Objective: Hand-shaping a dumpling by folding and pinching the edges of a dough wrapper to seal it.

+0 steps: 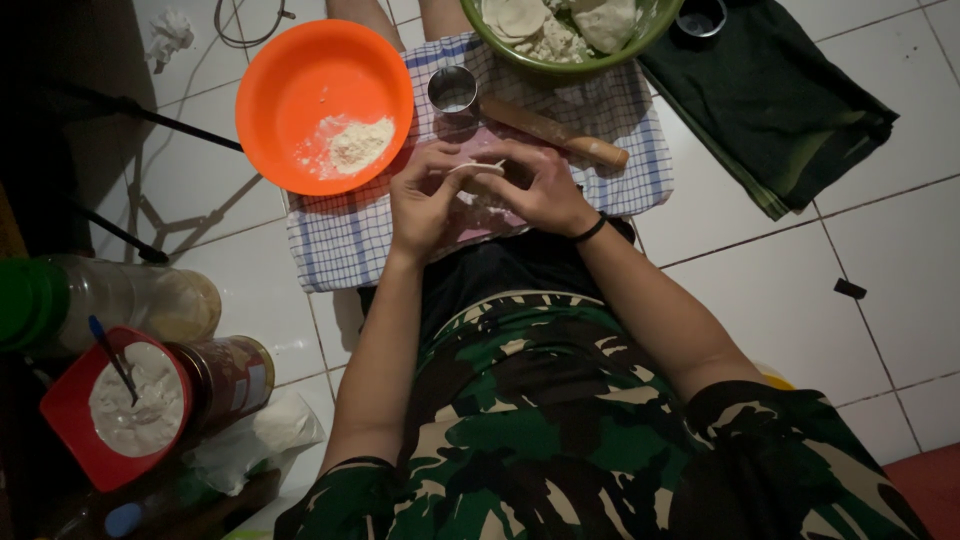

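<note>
Both hands — left, right — pinch a dough round between them (fingertips touching).

White tiled floor carries a blue-checked cloth, a dark green folded cloth, a crumpled white tissue and a clear plastic jar.

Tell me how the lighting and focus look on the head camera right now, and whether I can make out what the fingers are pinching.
Head view: dim overall, left edge nearly black; the orange bowl and white floor tiles are brightest, tripod shadows falling across the tiles. Focus is fair, but the dough piece between left hand and right hand lacks detail.
</note>
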